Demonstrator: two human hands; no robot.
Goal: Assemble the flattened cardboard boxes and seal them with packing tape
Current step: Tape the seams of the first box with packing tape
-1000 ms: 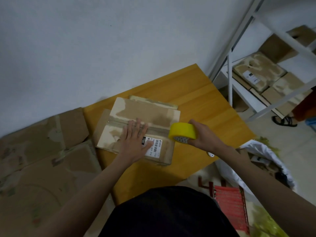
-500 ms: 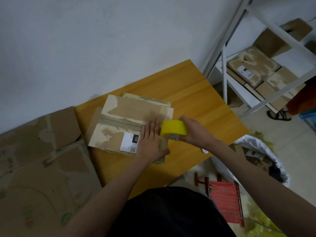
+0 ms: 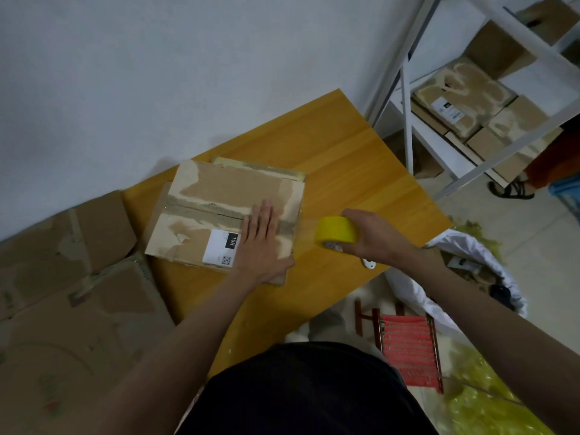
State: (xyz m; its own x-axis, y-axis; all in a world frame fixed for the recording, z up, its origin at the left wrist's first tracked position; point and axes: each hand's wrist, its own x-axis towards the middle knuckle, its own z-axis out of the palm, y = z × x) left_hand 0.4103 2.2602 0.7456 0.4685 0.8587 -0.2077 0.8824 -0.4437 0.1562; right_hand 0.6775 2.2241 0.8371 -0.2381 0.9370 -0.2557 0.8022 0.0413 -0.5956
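Sealing step: left hand (image 3: 262, 237) lay flat on box (image 3: 226, 211) seam; right hand (image 3: 373, 235) gripped tape roll (image 3: 336, 230) just past the edge. Next, probably: cut, press down.

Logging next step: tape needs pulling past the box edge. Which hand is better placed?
Right hand: it grips the yellow tape roll just beyond the box edge. Left hand lies flat on the seam.

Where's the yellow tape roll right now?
The tape roll is in the right hand, held over the table just off the right end of the box.
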